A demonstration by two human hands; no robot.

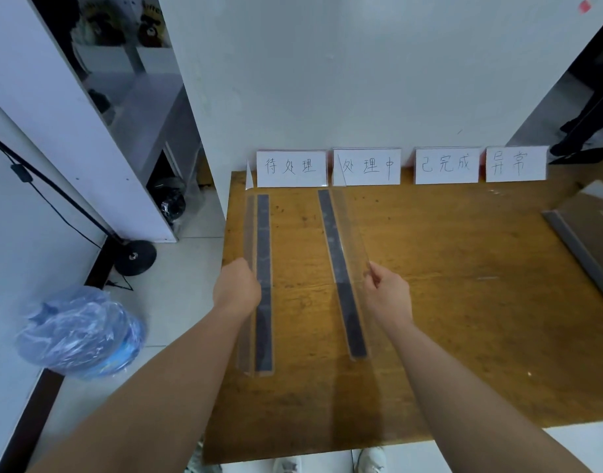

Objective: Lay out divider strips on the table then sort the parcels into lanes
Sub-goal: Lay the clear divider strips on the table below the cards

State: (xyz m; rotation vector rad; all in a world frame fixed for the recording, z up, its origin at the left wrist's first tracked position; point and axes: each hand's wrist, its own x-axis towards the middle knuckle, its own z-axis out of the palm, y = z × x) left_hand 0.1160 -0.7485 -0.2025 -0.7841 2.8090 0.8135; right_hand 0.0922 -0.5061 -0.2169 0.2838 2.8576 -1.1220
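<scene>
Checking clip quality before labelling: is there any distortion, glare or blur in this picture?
Head view: wide-angle bending tilts the shelf and splays the table edges; light is soft and even, with only faint shadows on the wood; the clear walls of the left strip and right strip almost vanish against it; the writing on the cards stays sharp.

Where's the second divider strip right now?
Head view: the second strip rests on the table left of centre, right of the first strip, its far end near the second label card; the right hand pinches its clear edge.
</scene>
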